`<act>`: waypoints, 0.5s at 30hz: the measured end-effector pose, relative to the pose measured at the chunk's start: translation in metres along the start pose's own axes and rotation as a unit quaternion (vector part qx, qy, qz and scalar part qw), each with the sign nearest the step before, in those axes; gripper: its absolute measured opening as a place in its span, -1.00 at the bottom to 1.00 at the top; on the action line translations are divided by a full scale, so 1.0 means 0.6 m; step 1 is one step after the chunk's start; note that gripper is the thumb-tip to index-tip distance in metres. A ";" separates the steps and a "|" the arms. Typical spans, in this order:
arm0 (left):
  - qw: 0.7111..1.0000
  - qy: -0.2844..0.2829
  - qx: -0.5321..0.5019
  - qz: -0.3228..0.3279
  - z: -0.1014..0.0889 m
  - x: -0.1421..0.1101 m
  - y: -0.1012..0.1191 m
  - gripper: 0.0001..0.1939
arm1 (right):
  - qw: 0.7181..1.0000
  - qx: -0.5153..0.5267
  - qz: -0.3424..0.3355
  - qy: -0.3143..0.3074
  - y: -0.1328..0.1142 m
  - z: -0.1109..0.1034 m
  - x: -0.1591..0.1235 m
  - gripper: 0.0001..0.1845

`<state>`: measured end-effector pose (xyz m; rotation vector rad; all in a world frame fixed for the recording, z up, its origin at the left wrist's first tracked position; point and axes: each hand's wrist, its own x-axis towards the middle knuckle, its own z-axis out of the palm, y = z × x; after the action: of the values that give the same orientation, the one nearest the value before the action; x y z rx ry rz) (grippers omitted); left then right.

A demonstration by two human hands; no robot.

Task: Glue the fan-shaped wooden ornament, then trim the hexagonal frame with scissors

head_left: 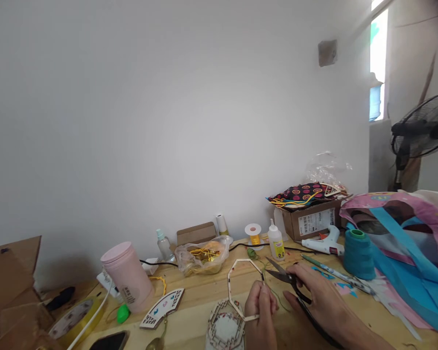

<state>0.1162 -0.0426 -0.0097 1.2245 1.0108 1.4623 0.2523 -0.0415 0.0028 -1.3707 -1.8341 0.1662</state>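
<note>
My left hand [260, 308] is closed in a pinch on the edge of a thin octagonal wooden frame [235, 272] and holds a thin green thread up between its fingers. My right hand [316, 291] grips black-handled scissors [282, 273], blades open and pointing left toward the thread by the frame. A round laser-cut wooden piece [224, 326] lies just below the frame, at the table's near edge.
On the wooden table [200, 296]: a pink tumbler [128, 276], a fan-shaped wooden cutout [162, 307], a plastic bag of yellow cord [203, 255], a glue bottle [276, 242], a glue gun [323, 244], a teal thread cone [358, 253], a cardboard box of fabric [312, 214], pink-blue bags [405, 243]. A fan [421, 131] stands at right.
</note>
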 end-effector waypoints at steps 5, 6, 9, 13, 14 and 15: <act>0.999 -0.003 -0.040 -0.008 -0.012 0.009 -0.011 -0.67 | 0.998 -0.033 0.001 -0.057 0.001 0.008 -0.004 -0.79; 0.999 -0.003 -0.051 -0.014 -0.014 0.010 -0.016 -0.69 | 0.997 -0.034 0.002 -0.064 0.001 0.009 -0.004 -0.79; 0.996 -0.005 -0.085 -0.028 -0.019 0.011 -0.029 -0.72 | 0.995 -0.044 0.010 -0.084 0.004 0.011 -0.004 -0.80; 0.991 -0.017 -0.124 -0.038 -0.024 0.014 -0.040 -0.69 | 0.992 -0.065 0.009 -0.105 0.011 0.014 -0.007 -0.78; 0.990 -0.022 -0.130 -0.040 -0.025 0.015 -0.042 -0.68 | 0.992 -0.068 0.007 -0.107 0.013 0.016 -0.008 -0.78; 0.990 -0.027 -0.134 -0.041 -0.026 0.016 -0.043 -0.67 | 0.992 -0.071 0.007 -0.108 0.014 0.017 -0.009 -0.78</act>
<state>0.1039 -0.0281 -0.0349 1.0114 0.7910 1.4400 0.2521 -0.0389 -0.0116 -1.5134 -2.0486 0.2015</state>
